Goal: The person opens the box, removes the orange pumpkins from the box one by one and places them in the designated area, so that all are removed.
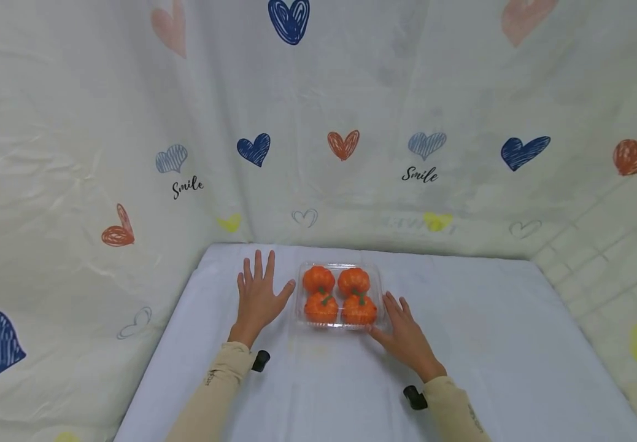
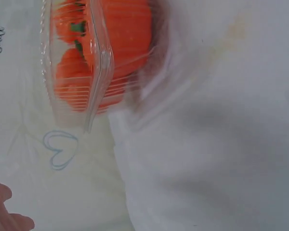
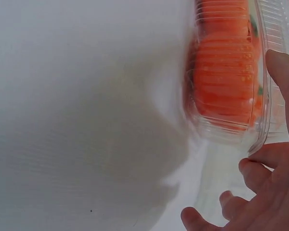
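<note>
A clear plastic clamshell box (image 1: 335, 325) lies on the table, holding several small orange toy pumpkins (image 1: 359, 310) with green stems. My left hand (image 1: 258, 302) is spread flat to the left of the box, apart from it, fingers straight and thumb pointing toward the box. On the other side, my right hand (image 1: 404, 337) is at the box's front right corner. In the right wrist view, the thumb (image 3: 284, 67) lies along the rim and the index finger is by the corner, the other fingers loosely bent. Only a few left fingertips (image 2: 2, 192) show in the left wrist view.
A white cloth covers the table (image 1: 490, 344), with a faint yellowish stain in front of the box. Behind and at both sides hangs a pale curtain (image 1: 307, 184) printed with hearts and the word Smile. Each wrist carries a small black device (image 1: 415, 398).
</note>
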A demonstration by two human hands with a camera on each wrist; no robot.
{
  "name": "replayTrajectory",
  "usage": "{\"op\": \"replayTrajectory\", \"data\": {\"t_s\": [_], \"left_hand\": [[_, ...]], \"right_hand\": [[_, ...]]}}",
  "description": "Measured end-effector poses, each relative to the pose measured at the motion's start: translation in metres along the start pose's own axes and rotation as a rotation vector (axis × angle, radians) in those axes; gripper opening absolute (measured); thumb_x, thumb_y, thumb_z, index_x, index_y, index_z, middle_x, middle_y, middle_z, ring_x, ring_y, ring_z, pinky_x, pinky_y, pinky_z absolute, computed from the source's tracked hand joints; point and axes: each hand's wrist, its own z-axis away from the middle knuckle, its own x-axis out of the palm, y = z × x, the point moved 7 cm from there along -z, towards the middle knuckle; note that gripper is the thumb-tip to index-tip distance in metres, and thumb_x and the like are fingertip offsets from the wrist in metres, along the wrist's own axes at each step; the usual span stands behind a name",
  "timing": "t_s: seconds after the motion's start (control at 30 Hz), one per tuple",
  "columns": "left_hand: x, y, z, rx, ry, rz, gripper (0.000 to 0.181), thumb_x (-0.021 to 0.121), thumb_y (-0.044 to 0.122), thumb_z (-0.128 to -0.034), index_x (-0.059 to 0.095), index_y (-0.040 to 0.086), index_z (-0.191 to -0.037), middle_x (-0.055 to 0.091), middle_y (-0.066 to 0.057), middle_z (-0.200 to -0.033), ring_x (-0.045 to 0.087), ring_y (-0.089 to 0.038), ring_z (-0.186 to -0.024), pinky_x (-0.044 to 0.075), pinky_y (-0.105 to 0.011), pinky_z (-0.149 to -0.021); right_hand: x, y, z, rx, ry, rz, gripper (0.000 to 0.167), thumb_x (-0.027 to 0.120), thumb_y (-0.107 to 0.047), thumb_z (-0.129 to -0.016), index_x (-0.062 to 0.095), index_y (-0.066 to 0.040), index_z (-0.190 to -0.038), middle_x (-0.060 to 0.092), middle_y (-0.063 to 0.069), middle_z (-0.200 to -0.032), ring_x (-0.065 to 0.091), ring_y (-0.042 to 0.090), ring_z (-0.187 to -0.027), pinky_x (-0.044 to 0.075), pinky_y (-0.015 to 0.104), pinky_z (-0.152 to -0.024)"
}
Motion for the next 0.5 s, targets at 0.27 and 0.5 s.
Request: {"op": "replayTrajectory", "data": {"t_s": [0.27,0.5], "left_hand": [[0.028,0.008,0.021,0.015,-0.039,0.105,0.098,0.066,0.053,-0.0991,0.018,0.007,-0.172,0.008,-0.021,-0.178,0.007,-0.051,-0.16,0.014,-0.071,-0.125],[0.058,0.01,0.038,-0.019,-0.103,0.229,0.102,0.067,0.056,-0.0974,0.018,0.006,-0.172,0.011,-0.017,-0.178,0.008,-0.049,-0.161,0.017,-0.07,-0.125]], "right_hand": [[0.0,0.0,0.0,0.027,-0.022,-0.011,0.096,0.073,-0.048,-0.101,0.026,0.002,-0.168,0.024,0.019,-0.175,0.011,0.048,-0.16,0.032,0.077,-0.114],[0.004,0.003,0.0,0.063,-0.054,-0.035,0.098,0.074,-0.049,-0.1,0.024,0.0,-0.169,0.02,0.018,-0.176,0.008,0.046,-0.161,0.03,0.072,-0.118]]}}
